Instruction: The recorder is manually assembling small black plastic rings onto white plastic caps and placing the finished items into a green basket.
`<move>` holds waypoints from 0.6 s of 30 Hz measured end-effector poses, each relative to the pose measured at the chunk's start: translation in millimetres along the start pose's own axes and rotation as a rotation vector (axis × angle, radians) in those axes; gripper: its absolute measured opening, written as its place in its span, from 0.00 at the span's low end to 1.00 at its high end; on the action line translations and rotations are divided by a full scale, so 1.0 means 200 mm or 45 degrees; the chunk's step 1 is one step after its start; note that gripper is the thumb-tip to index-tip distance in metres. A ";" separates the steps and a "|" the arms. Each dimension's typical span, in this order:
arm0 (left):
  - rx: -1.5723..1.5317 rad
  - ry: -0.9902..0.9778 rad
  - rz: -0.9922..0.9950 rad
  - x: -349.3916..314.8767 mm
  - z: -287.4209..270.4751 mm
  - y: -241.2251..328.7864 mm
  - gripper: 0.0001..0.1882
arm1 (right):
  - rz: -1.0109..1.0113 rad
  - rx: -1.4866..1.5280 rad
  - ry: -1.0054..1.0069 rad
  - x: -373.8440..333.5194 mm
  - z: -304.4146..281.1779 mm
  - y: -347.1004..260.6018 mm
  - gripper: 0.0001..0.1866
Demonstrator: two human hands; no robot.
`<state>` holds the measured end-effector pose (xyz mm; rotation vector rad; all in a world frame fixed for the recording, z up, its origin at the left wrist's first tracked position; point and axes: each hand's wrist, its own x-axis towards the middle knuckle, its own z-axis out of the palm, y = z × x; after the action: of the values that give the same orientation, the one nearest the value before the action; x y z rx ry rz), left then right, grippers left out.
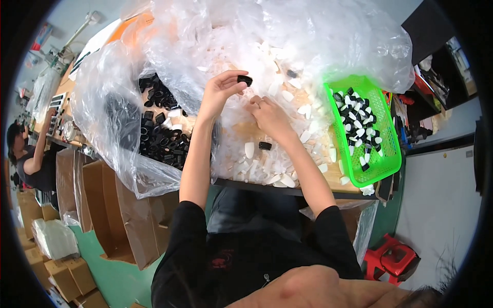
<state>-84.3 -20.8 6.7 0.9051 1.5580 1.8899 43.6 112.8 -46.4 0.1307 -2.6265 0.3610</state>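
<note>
My left hand (216, 96) is raised over the pile, pinching a small black plastic piece (245, 80) between thumb and fingers. To its right, my right hand (272, 119) reaches into translucent plastic, with its fingers drawn together; whatever they hold is hidden. Below it lie another black plastic piece (265, 146) and a white, rounded-tip piece (249, 150). Many loose white pieces (287, 180) cover the worktable around both hands. On the left, a clear plastic bag (102, 123) lies spread, with a heap of black ring-like pieces (164, 146) in it.
At the right stands a green basket (398, 159) containing black-and-white pieces. Clear plastic sheeting (328, 36) bunches along the far side. Open cardboard boxes (110, 215) stand below the table at left, and a red stool (393, 259) at lower right. Another person (33, 154) works at far left.
</note>
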 end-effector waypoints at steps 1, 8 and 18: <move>-0.101 0.045 0.014 0.00 0.00 -0.03 0.13 | 0.005 0.021 -0.020 0.00 0.00 0.00 0.14; -0.270 0.059 0.100 -0.01 0.05 -0.08 0.16 | 0.219 0.074 0.234 -0.01 0.00 0.04 0.09; -0.133 -0.024 0.041 -0.06 0.18 -0.09 0.15 | 0.442 0.517 0.758 0.02 -0.24 -0.01 0.09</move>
<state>-48.7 -2.9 -8.8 0.9047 1.4274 1.9600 62.5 123.7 -3.7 -0.2666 -1.9533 0.8969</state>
